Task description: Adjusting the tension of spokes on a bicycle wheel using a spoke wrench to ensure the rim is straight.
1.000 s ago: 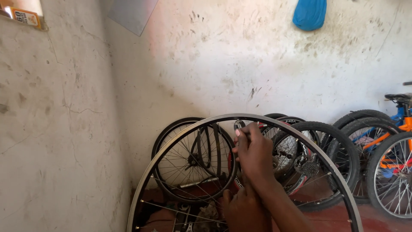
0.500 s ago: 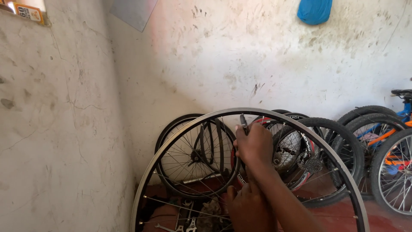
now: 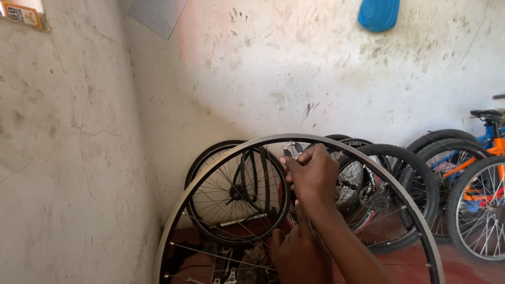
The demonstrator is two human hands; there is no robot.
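One bare bicycle rim [image 3: 210,181], a thin hoop of silvery metal strung with fine wire spokes, stood upright in front of the person and filled the lower middle of the view. Two hands worked inside it. The right hand [image 3: 313,173] was raised to the top of the hoop, its fingers pinched shut around a small flat metal spoke key [image 3: 292,149] held just under the rim. The left hand [image 3: 300,255] sat lower, near the spokes at the centre; its fingers were curled, but whether they gripped anything could not be told. Behind the rim, at least two tyred wheels leaned against the wall: a black-tyred wheel [image 3: 236,194] on the left with a dark hub, and another wheel [image 3: 400,179] on the right with a toothed metal sprocket cluster [image 3: 374,200]. Further right stood an orange and blue bicycle [image 3: 486,158] with knobbly rubber tyres. The wall [image 3: 273,68] was rough, stained plaster, cracked in places. One blue bag [image 3: 379,13] hung high on it. The floor [image 3: 463,268] was smooth and reddish.
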